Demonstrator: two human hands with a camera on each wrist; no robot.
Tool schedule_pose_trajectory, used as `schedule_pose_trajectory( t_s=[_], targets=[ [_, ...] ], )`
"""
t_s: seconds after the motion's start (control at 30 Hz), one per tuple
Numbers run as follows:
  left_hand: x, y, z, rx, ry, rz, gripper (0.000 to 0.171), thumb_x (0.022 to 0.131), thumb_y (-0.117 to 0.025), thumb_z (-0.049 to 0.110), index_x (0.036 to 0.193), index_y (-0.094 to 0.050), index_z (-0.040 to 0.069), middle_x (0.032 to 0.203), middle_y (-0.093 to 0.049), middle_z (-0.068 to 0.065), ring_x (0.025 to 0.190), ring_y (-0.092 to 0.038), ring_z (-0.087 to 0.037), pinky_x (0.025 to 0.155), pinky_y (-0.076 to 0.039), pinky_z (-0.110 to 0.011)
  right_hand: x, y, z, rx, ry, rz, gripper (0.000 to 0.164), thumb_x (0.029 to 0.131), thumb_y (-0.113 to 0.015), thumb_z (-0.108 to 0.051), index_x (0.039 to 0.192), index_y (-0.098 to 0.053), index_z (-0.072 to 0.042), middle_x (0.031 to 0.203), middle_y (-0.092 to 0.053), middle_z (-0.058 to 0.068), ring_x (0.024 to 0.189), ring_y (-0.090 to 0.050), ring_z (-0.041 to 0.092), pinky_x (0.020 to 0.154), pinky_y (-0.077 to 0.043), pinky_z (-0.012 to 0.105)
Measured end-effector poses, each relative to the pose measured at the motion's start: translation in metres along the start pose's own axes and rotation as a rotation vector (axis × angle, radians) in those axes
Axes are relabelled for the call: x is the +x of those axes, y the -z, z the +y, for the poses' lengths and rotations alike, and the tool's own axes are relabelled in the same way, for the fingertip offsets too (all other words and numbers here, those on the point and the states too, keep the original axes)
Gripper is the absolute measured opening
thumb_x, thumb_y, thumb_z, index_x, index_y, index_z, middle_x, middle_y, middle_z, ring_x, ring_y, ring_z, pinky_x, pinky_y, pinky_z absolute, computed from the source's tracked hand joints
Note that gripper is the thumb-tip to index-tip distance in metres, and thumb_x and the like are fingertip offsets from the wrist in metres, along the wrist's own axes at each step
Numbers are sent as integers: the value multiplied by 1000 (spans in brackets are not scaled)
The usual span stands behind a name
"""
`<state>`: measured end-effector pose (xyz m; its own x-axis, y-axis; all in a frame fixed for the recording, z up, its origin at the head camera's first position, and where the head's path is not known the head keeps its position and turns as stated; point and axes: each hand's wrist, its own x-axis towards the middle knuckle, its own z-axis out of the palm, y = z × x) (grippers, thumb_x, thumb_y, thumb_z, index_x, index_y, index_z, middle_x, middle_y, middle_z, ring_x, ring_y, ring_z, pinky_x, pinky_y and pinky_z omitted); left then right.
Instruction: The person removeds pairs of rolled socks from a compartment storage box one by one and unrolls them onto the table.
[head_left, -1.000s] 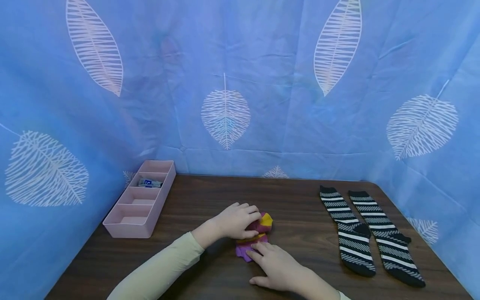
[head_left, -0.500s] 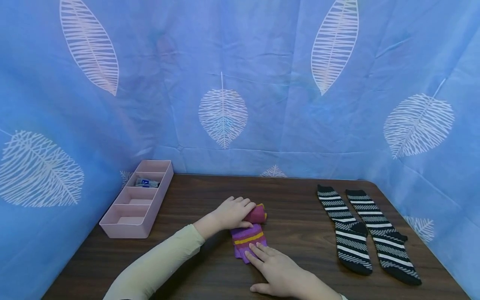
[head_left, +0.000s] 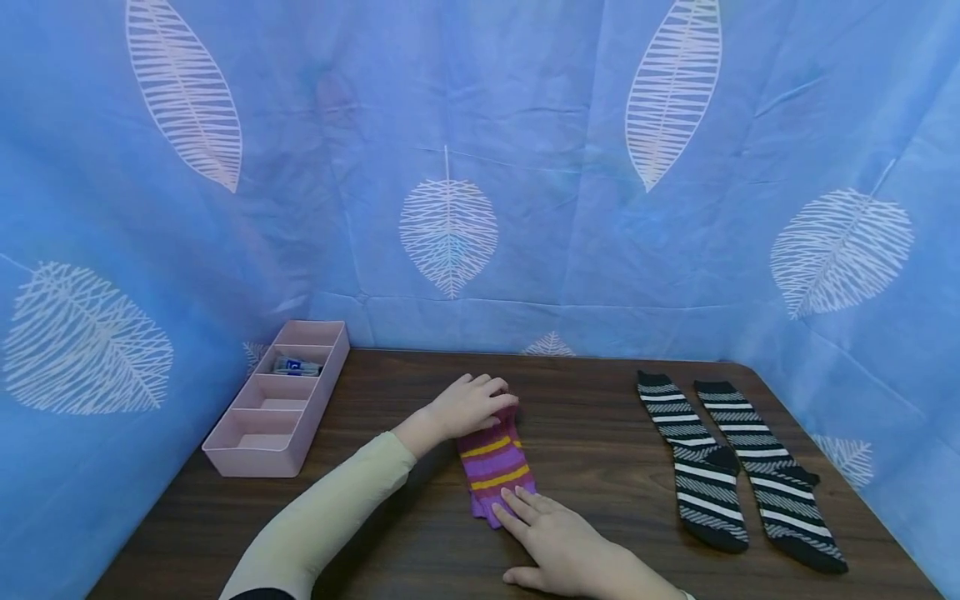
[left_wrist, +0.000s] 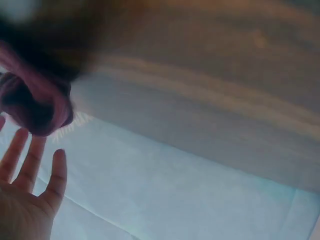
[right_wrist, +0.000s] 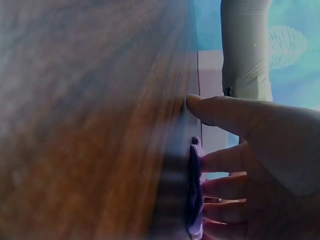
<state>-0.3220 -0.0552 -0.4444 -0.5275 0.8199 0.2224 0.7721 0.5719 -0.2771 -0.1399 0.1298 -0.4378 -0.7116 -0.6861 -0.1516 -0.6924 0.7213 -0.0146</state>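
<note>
A striped sock in purple, maroon and yellow [head_left: 497, 467] lies lengthwise on the dark wood table, with the edge of another layer showing at its right. At the far end, my left hand [head_left: 467, 406] touches a maroon part that is still rolled. In the left wrist view, that roll [left_wrist: 42, 107] sits by the fingertips, and the fingers are extended and spread. My right hand [head_left: 562, 537] rests its straight fingers on the sock's near purple end. From the right wrist, those fingers press on the purple edge [right_wrist: 195, 192], with the thumb held apart.
Two black-and-white striped socks [head_left: 705, 475] [head_left: 783, 492] lie side by side at the right. A pink divided box [head_left: 288, 454] stands at the left, with small blue-and-silver packets [head_left: 296, 367] in one compartment. A blue leaf-print cloth [head_left: 525, 208] hangs behind the table [head_left: 600, 417].
The sock has gone from a compact roll to a longer flat strip as my left hand moved away from me. My right hand has stayed nearly still at the near end.
</note>
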Motion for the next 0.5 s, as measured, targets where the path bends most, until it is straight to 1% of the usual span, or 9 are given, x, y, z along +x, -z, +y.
schedule_pose_trajectory(
  t_s=[0.1, 0.2, 0.27, 0.33, 0.4, 0.5],
  targets=[
    [5, 3, 0, 41, -12, -6, 20, 96, -61, 34, 115, -69, 30, 119, -61, 6, 108, -59, -13, 84, -53, -31, 0, 0, 0, 11, -6, -11, 77, 90, -52, -64, 147, -43, -13, 155, -39, 11, 142, -40, 28, 111, -40, 43],
    [8, 6, 3, 61, -12, -18, 16, 97, -60, 31, 106, -73, 27, 113, -64, 6, 102, -61, -13, 81, -54, -30, 0, 1, 0, 12, -8, -15, 77, 90, -52, -64, 148, -43, -14, 155, -39, 10, 142, -40, 28, 111, -40, 43],
    [9, 7, 4, 57, 1, -30, 18, 97, -60, 35, 106, -72, 25, 113, -64, 5, 100, -62, -14, 80, -54, -31, 0, 0, 0, 9, -7, -15, 77, 90, -52, -64, 148, -43, -14, 155, -39, 10, 142, -40, 28, 111, -40, 43],
    [9, 6, 3, 55, 20, -43, 24, 94, -61, 41, 109, -68, 24, 115, -63, 4, 100, -62, -14, 79, -53, -32, 0, 0, 0, 3, -7, -13, 76, 90, -52, -64, 147, -44, -14, 155, -40, 10, 142, -40, 27, 111, -40, 43],
    [8, 2, 0, 52, 38, -51, 31, 92, -61, 46, 114, -64, 25, 116, -61, 4, 100, -62, -14, 78, -53, -33, 0, 0, 0, -1, -8, -11, 76, 90, -53, -63, 147, -44, -14, 154, -40, 10, 142, -41, 27, 111, -41, 43],
    [6, -4, -7, 31, 65, -58, 39, 91, -63, 49, 122, -57, 26, 116, -59, 3, 100, -62, -15, 80, -53, -35, 0, 1, 0, -9, -7, -8, 76, 90, -53, -63, 147, -44, -14, 154, -41, 10, 141, -41, 27, 110, -41, 43]
  ],
)
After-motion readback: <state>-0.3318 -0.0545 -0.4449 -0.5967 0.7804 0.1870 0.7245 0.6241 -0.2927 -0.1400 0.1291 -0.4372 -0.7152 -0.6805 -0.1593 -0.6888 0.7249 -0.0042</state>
